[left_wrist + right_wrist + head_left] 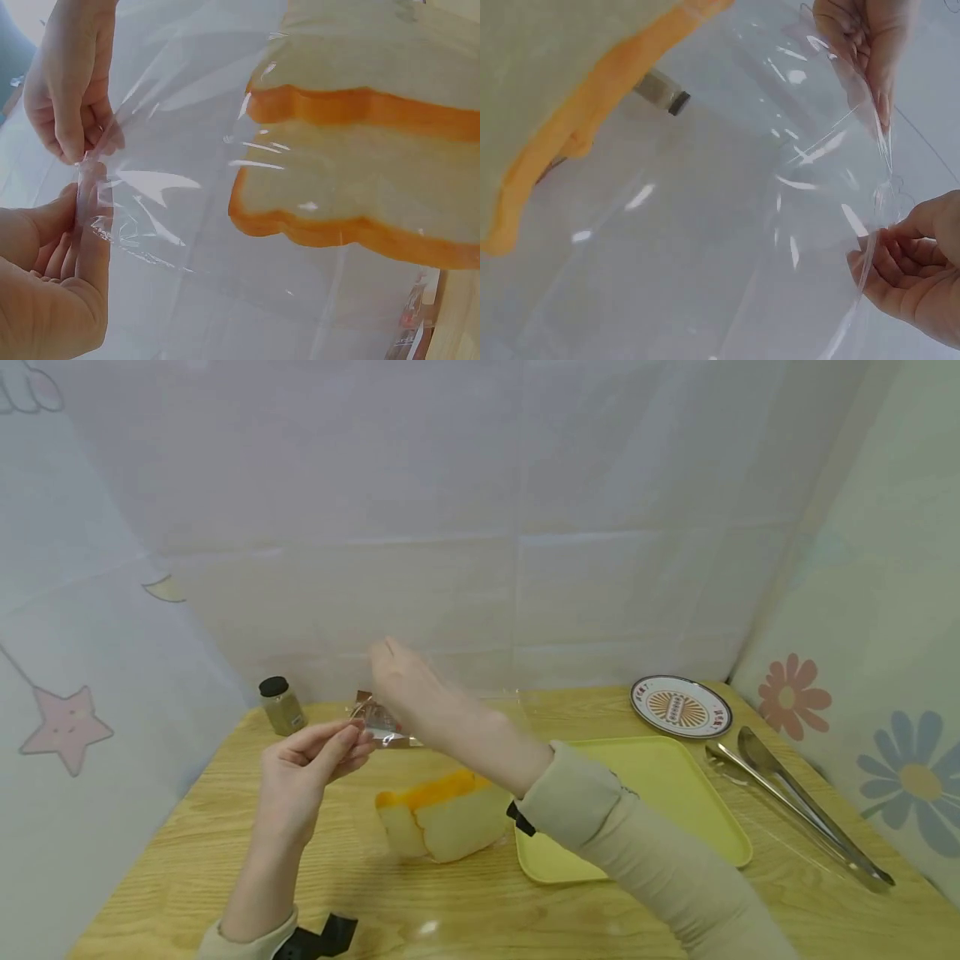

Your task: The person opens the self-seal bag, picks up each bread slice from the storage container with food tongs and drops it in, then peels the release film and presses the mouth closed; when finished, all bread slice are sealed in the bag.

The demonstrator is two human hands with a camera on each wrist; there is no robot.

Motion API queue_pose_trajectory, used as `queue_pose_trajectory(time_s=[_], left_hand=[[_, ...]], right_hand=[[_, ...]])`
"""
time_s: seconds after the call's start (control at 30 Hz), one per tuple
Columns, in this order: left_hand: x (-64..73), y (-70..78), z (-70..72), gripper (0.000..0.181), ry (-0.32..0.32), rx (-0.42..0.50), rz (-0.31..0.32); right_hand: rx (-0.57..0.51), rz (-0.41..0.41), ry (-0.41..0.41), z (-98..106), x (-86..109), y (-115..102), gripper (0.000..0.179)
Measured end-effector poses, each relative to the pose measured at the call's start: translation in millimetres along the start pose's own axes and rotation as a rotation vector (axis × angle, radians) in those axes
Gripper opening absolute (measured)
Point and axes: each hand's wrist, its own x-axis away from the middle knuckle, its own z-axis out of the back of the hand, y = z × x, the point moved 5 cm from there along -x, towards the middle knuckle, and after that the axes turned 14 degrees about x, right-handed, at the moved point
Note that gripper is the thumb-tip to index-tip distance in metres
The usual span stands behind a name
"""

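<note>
A clear plastic bag (172,202) with thick bread slices (457,818) inside is in front of me; the slices are pale with orange-brown crusts. My left hand (311,768) pinches the gathered film between thumb and fingertips, left of the bread. Higher and further away, my right hand (420,689) holds the film too, its fingers turned from the head view. In the right wrist view the film is drawn into folds at the bag's edge, where both hands meet it. Dark reddish printing (382,718) shows behind the fingers; whether it belongs to the bag I cannot tell.
A yellow tray (675,802) lies right of the bread, partly behind my right sleeve. Beyond it are a round patterned plate (681,706) and metal tongs (802,814). A jar with a black lid (282,706) stands at the back left, near the fabric wall.
</note>
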Motion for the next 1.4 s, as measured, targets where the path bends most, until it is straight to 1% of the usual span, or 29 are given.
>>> queue_pose_trajectory(time_s=[0.07, 0.1, 0.17, 0.2, 0.27, 0.33, 0.4, 0.43, 0.5, 0.57, 0.67, 0.77, 0.9, 1.0, 1.13, 1.2, 1.4], left_hand=[[0.0, 0.3, 1.9, 0.016, 0.031, -0.012, 0.004], [-0.2, 0.6, 2.6, 0.016, 0.043, -0.015, 0.002], [-0.5, 1.1, 3.3, 0.017, 0.064, -0.018, -0.007], [-0.7, 1.2, 3.3, 0.018, 0.070, -0.015, -0.011], [-1.1, 1.4, 3.1, 0.018, 0.077, -0.005, -0.022], [-1.3, 1.5, 2.9, 0.017, 0.081, 0.018, -0.034], [-1.2, 1.9, 3.0, 0.016, 0.078, 0.039, -0.046], [-1.2, 2.1, 3.1, 0.016, 0.077, 0.047, -0.051], [-1.0, 2.5, 3.3, 0.016, 0.077, 0.058, -0.059], [-0.9, 2.5, 3.7, 0.016, 0.084, 0.058, -0.058], [-0.7, 2.1, 4.2, 0.017, 0.105, 0.048, -0.049], [-0.8, 1.8, 4.8, 0.019, 0.122, 0.033, -0.044], [-1.3, 1.3, 4.6, 0.020, 0.115, 0.030, -0.050], [-1.7, 1.0, 4.5, 0.020, 0.114, 0.033, -0.050], [-2.0, -0.1, 4.7, 0.019, 0.139, 0.026, -0.037], [-2.0, -0.7, 4.7, 0.018, 0.148, 0.021, -0.031], [-2.2, -1.0, 5.2, 0.017, 0.146, 0.005, -0.035]], right_hand=[[-0.084, -0.056, 0.026, 4.0, 1.4, 9.4, 0.013], [-0.139, -0.081, 0.058, 5.8, 2.8, 13.6, 0.012], [-0.277, -0.126, 0.155, 9.6, 7.1, 21.6, 0.011], [-0.359, -0.154, 0.206, 10.7, 9.7, 25.8, 0.013], [-0.591, -0.217, 0.297, 9.9, 14.9, 34.8, 0.012], [-0.801, -0.280, 0.351, 7.2, 19.9, 43.8, 0.012], [-0.989, -0.352, 0.368, 3.0, 24.8, 53.9, 0.013], [-1.058, -0.381, 0.370, 1.2, 27.3, 59.1, 0.014], [-1.161, -0.445, 0.368, -1.4, 33.0, 70.5, 0.015], [-1.242, -0.488, 0.380, -3.0, 39.1, 82.3, 0.016], [-1.313, -0.538, 0.412, -3.6, 49.2, 100.1, 0.017], [-1.337, -0.563, 0.465, -2.0, 59.5, 117.2, 0.017], [-1.343, -0.586, 0.542, 0.5, 74.1, 139.3, 0.011], [-1.359, -0.593, 0.602, 1.0, 85.8, 154.8, 0.011], [-1.402, -0.611, 0.693, 0.9, 102.0, 174.4, 0.012], [-1.424, -0.636, 0.727, 1.0, 110.0, 183.1, 0.011], [-1.470, -0.712, 0.790, 3.4, 133.0, 205.8, 0.010]])
